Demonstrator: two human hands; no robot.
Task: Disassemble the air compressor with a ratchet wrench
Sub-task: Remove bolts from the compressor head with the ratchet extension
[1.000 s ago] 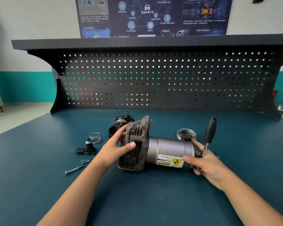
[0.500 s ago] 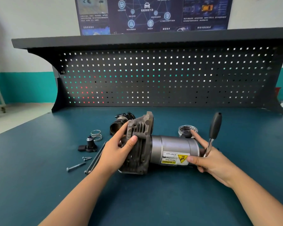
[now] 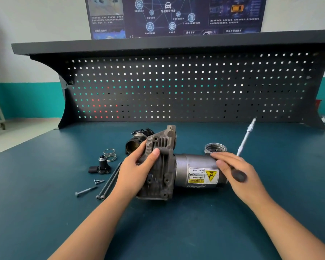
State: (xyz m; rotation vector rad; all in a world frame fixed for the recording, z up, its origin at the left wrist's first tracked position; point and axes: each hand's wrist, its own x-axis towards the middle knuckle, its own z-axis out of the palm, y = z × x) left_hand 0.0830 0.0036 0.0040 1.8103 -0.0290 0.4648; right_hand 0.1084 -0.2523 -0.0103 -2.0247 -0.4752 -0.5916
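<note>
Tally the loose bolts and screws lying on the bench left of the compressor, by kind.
Long black bolts: 2
Medium silver bolt: 1
Short silver screws: 2
Total: 5

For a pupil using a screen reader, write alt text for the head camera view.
A person's left hand grips the cast end of an air compressor lying on a blue table, while the right hand rests on its motor cylinder, holding a ratchet wrench with its shaft pointing up and away. Loose bolts and a spring lie to the left.
</note>
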